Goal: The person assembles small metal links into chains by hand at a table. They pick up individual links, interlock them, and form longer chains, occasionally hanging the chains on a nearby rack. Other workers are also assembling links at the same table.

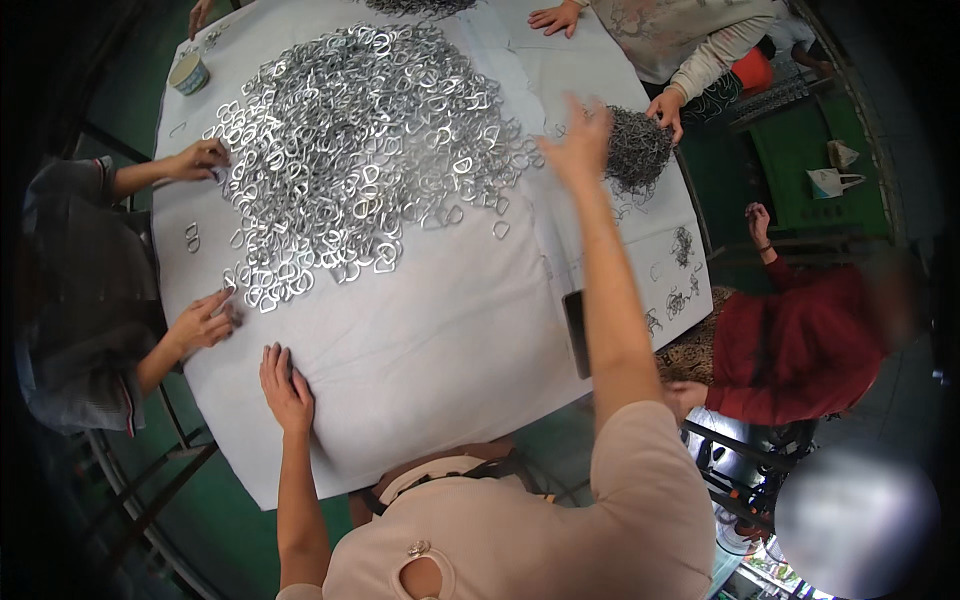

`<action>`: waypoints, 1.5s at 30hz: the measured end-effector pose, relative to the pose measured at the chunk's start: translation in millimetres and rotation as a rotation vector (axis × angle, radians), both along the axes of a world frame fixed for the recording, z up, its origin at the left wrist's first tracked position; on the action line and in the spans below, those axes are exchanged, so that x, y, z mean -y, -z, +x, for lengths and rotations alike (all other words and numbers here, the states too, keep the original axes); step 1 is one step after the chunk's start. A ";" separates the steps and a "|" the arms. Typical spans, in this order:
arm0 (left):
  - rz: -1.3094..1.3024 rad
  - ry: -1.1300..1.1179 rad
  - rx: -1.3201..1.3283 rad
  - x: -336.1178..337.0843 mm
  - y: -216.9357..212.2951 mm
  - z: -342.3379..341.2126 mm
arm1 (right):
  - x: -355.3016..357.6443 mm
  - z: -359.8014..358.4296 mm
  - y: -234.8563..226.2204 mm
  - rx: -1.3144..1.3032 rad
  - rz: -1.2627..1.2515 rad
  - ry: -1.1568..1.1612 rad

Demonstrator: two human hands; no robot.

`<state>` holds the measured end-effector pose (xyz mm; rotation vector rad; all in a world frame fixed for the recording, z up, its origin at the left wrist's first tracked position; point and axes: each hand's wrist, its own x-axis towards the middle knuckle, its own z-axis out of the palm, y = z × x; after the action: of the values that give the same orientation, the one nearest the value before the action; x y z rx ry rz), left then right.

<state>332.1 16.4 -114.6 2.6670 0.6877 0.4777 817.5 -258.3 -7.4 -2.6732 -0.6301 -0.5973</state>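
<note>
A wide heap of shiny silver D-rings point(360, 150) covers the far middle of the white-covered table point(430, 340). My left hand point(286, 388) rests on the cover near the front left, fingers stretched out and holding nothing. With my right arm extended, my right hand point(580, 148) hovers between the D-rings and a pile of thin dark wire pieces point(638, 150). It is blurred by motion, but its fingers look spread, and nothing shows in it. Whether it touches the wire pile I cannot tell.
At the left, a person's two hands point(203, 320) are at the heap's edge. Across the table, another person's hand point(667, 110) touches the wire pile. A person in red point(790, 345) sits at the right. A paper cup point(188, 74) and a dark phone-like slab point(576, 333) are on the table.
</note>
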 end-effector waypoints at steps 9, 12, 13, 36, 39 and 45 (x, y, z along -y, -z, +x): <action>0.028 0.014 -0.089 -2.4 -4.5 -5.5 | 127.3 125.1 -17.6 -0.411 -0.794 0.281; 0.046 0.009 -0.099 0.5 -5.3 -4.8 | 126.7 138.5 -4.5 -0.319 -0.810 0.243; 0.050 0.011 -0.098 0.4 -5.8 -4.2 | 129.1 140.5 -1.2 -0.338 -0.764 0.229; 0.052 0.026 -0.069 -1.6 0.7 -6.7 | 187.4 99.9 -67.1 -0.232 -0.065 0.395; 0.041 0.011 -0.072 -1.2 0.7 -1.9 | 200.5 106.7 -75.9 -0.139 0.061 0.435; 0.052 0.023 -0.048 -0.6 -0.9 -3.6 | 211.8 114.2 -106.0 -0.203 0.069 0.428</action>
<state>328.4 16.9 -113.7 2.7398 0.6668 0.4327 931.7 -470.1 98.6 -2.7669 0.0222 -0.4317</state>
